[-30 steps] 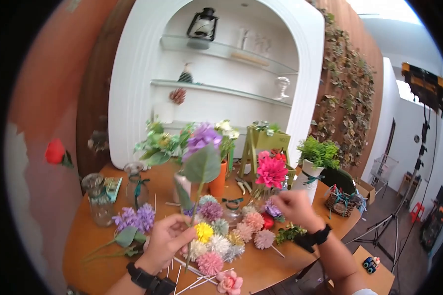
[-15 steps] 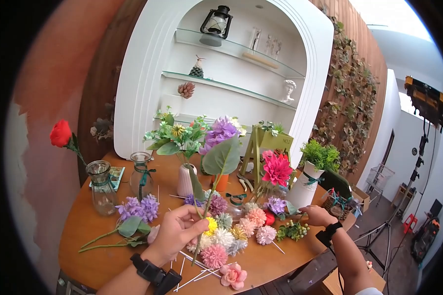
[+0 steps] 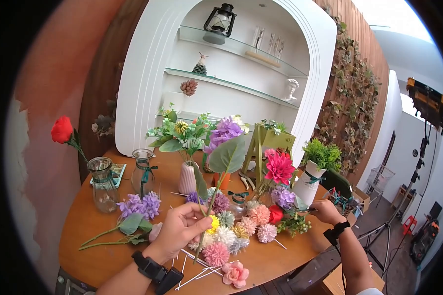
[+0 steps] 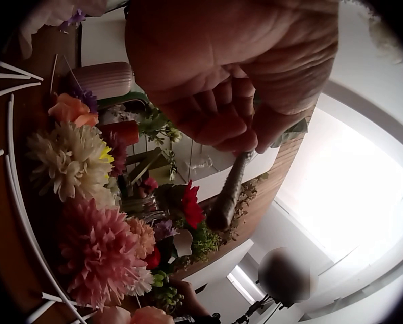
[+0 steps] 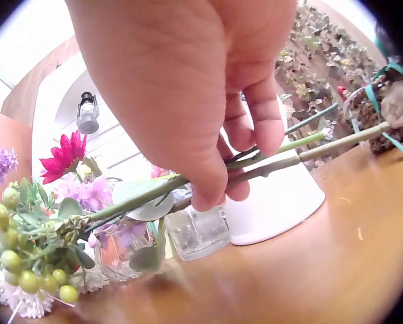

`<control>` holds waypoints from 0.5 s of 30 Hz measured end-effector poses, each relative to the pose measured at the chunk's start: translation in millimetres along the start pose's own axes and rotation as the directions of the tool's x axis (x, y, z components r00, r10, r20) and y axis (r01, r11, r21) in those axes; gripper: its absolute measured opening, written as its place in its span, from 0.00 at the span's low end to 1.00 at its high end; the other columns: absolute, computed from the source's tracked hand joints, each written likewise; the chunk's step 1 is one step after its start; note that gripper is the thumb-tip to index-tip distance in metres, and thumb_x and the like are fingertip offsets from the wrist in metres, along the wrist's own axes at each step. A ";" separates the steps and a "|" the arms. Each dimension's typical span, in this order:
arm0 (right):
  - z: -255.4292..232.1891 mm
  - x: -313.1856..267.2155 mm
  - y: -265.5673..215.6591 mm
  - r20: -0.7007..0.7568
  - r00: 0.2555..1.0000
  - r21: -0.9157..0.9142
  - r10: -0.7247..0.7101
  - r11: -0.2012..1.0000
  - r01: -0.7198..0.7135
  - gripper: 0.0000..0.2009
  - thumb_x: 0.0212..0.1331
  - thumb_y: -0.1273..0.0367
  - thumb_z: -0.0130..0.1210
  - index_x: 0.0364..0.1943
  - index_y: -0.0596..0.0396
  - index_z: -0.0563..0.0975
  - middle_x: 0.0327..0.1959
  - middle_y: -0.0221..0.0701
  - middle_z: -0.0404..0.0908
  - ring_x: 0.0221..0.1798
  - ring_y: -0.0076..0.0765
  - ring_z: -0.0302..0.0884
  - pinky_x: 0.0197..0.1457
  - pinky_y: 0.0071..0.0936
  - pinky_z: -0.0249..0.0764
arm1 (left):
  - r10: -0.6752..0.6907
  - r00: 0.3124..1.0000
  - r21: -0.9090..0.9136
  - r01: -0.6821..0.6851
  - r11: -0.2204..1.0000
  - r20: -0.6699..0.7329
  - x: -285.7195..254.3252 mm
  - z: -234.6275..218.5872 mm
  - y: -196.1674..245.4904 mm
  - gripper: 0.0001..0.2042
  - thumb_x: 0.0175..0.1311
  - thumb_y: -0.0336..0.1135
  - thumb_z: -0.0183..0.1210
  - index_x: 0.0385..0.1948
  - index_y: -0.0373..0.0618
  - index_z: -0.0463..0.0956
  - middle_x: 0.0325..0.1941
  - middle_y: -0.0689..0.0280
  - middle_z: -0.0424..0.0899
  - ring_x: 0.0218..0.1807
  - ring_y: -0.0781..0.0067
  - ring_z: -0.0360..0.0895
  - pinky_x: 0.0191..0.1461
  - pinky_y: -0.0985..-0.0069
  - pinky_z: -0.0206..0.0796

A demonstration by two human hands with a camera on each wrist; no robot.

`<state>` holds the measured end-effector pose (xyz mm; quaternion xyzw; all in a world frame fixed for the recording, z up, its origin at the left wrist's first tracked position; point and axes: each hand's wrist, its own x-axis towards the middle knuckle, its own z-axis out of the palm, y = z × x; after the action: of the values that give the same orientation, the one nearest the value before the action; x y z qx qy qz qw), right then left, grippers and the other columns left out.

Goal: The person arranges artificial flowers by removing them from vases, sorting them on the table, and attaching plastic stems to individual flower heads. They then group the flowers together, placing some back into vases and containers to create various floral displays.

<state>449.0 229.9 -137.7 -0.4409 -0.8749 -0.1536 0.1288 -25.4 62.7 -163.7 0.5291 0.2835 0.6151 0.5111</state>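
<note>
My left hand (image 3: 184, 228) pinches the stem (image 4: 230, 192) of a purple flower (image 3: 226, 133) with a large green leaf (image 3: 227, 153), held upright over the table. At the right, my right hand (image 3: 328, 212) pinches several green stems (image 5: 272, 164) between thumb and fingers. These stems lead left toward a sprig of green berries (image 5: 29, 282), close to a red rose (image 3: 276, 214) and a small purple flower (image 3: 283, 196). Pompom flowers in white (image 3: 224, 236), pink (image 3: 215, 253) and yellow (image 3: 213, 224) lie between the hands.
Two glass vases (image 3: 105, 194) stand at the left, beside purple flowers (image 3: 142, 204) lying down. Behind are a pink ribbed vase (image 3: 187, 178) and a white vase (image 3: 307, 187). White sticks (image 3: 198, 275) and a pink rose (image 3: 235, 274) lie in front. A basket (image 3: 342, 204) is far right.
My right hand came down to the table's right side, took hold of the stems and drew slightly right, with the small purple flower rising a little. The left hand keeps its stem.
</note>
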 end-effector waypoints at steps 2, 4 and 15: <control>-1.1 -1.7 0.9 -0.045 0.998 0.026 -0.037 0.999 0.039 0.07 0.49 0.69 0.62 0.31 0.56 0.81 0.29 0.38 0.82 0.35 0.47 0.80 0.40 0.39 0.76 | -0.010 1.000 0.023 0.010 1.000 0.016 -0.5 -0.4 0.5 0.09 0.63 0.28 0.60 0.43 0.37 0.75 0.33 0.68 0.80 0.25 0.91 0.71 0.24 0.90 0.60; -6.0 -2.8 -5.0 -0.024 0.999 0.090 -0.027 0.995 0.029 0.07 0.49 0.69 0.63 0.31 0.57 0.81 0.27 0.40 0.81 0.33 0.48 0.79 0.39 0.39 0.75 | -0.006 1.000 0.012 0.006 1.000 0.005 -0.1 1.3 1.4 0.10 0.62 0.28 0.61 0.42 0.37 0.75 0.32 0.67 0.80 0.23 0.90 0.70 0.23 0.90 0.61; -12.9 7.3 -34.7 0.003 0.998 0.118 -0.070 0.991 0.069 0.08 0.54 0.66 0.60 0.31 0.57 0.81 0.24 0.42 0.80 0.28 0.49 0.79 0.34 0.39 0.75 | 0.015 1.000 0.009 -0.015 1.000 -0.006 0.0 0.4 -0.5 0.10 0.62 0.29 0.62 0.42 0.36 0.76 0.30 0.66 0.80 0.20 0.89 0.70 0.21 0.90 0.61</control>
<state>417.7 210.7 -128.5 -0.4024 -0.8977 -0.1042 0.1460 -24.8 62.7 -164.0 0.5316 0.2836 0.6193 0.5034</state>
